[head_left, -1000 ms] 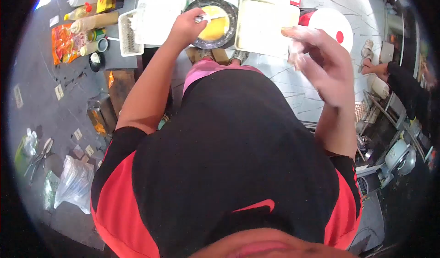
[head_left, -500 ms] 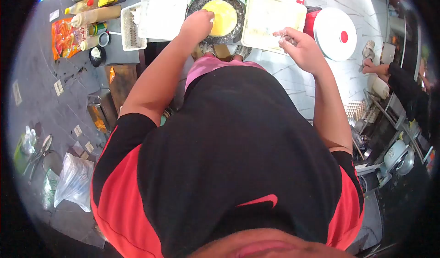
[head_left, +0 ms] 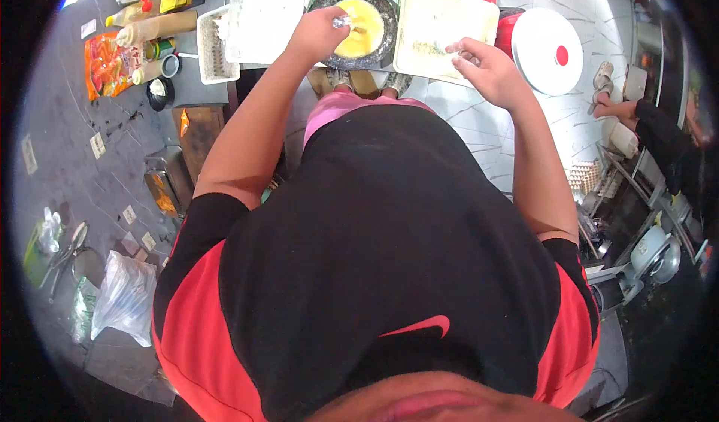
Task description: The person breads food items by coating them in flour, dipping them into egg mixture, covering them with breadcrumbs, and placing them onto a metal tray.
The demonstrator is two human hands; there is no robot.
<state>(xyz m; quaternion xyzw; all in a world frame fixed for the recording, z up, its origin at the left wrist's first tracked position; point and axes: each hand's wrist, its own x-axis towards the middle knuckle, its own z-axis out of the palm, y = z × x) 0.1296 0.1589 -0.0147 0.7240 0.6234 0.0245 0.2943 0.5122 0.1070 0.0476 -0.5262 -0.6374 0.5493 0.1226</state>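
My left hand (head_left: 317,35) is over the left side of a dark speckled bowl (head_left: 320,52) of yellow liquid (head_left: 365,11), which looks like beaten egg. Its fingers are bent together, with something pale and shiny at the tips that I cannot make out. A small brownish patch shows in the liquid beside them. My right hand (head_left: 487,70) hovers at the right side of a cream tray (head_left: 399,36) holding pale crumbs. Its thumb and forefinger are apart, and whitish bits cling to the fingertips.
Left of the bowl stand a white tray (head_left: 266,29) and a white basket (head_left: 219,68). Sauce bottles (head_left: 161,28) and an orange packet (head_left: 109,62) lie farther left. A round white lid (head_left: 545,47) is right of the cream tray. Another person's legs (head_left: 622,112) show at far right.
My left hand has shifted slightly left, and a brownish patch now shows in the yellow liquid. My right hand has moved slightly down and left over the cream tray.
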